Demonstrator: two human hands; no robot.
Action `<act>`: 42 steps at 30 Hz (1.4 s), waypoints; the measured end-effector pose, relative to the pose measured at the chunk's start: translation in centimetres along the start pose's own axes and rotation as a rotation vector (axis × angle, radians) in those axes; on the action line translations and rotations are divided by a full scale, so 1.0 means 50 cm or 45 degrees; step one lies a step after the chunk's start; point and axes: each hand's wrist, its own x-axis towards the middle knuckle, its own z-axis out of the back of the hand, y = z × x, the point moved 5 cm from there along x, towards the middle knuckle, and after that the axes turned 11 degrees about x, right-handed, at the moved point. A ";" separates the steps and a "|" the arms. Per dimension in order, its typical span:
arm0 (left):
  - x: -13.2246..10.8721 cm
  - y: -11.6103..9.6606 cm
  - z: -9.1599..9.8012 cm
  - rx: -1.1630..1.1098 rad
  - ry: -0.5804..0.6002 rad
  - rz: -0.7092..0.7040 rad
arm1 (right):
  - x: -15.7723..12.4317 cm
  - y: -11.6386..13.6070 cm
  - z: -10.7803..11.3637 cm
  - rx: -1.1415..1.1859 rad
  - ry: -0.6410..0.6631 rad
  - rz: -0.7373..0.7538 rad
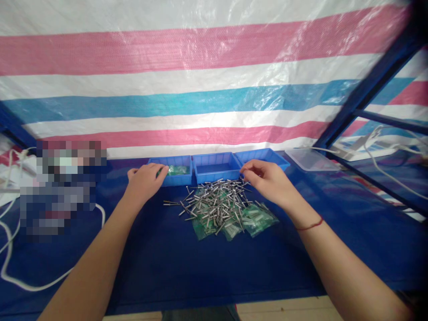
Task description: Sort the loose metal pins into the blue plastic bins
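Observation:
My left hand rests at the left blue bin, its fingers apart and bent over the near left rim. Inside that bin lies a green-tinted plastic packet, partly behind the fingers. My right hand is above the right edge of a pile of metal nails, near the corner where the middle bin and right bin meet. Its thumb and fingers are pinched together; what they hold, if anything, is too small to make out. Green packets of small parts lie under and beside the nails.
A clear plastic lid lies right of the bins on the blue tabletop. White cables curl at the left, near a blurred-out patch. A striped sheet hangs behind, and a blue metal frame stands at the right.

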 end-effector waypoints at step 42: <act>0.018 0.061 0.011 -0.385 -0.293 0.226 | -0.034 -0.044 -0.002 -0.347 0.885 -0.213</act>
